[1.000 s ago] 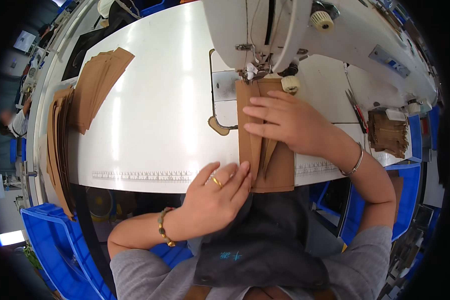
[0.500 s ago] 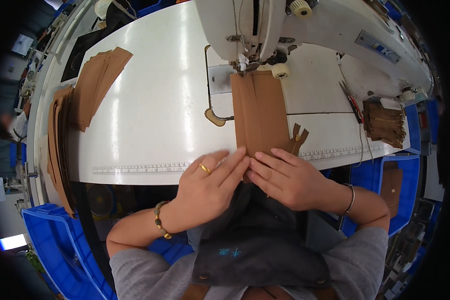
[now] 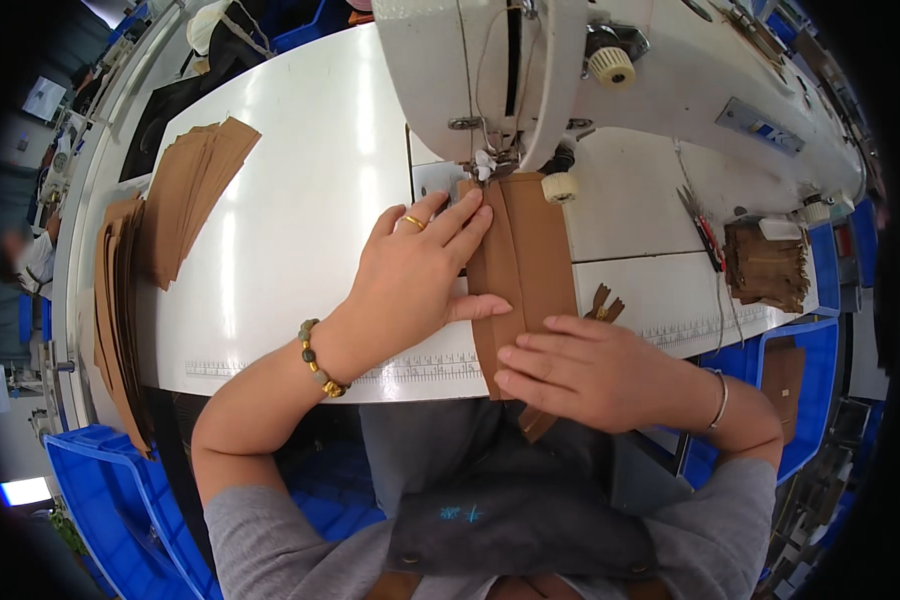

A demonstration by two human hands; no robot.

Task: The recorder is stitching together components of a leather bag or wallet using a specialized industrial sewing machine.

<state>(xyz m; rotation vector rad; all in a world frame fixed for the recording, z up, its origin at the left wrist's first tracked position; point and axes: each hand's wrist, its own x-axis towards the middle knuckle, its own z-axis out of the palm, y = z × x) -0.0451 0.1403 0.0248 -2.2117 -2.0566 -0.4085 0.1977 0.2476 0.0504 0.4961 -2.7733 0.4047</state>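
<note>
A brown fabric piece with a lengthwise seam lies under the presser foot of a white sewing machine. My left hand rests flat on its left side, fingertips close to the foot and thumb stretched across the seam. Near the table's front edge, my right hand lies with extended fingers on the near end of the fabric. A brown zipper with a gold-coloured slider sticks out beside it on the right. Below that hand, a brown strip end hangs over the edge.
Stacked brown fabric pieces lie on the table's left, with more draped over its edge. Red-handled scissors and a bundle of brown zippers are at right. Blue bins flank the table; a ruler strip runs along the front.
My left hand has moved forward along the fabric to near the presser foot, its fingers spreading. The right hand has shifted slightly nearer to me. The whole view has tilted a little.
</note>
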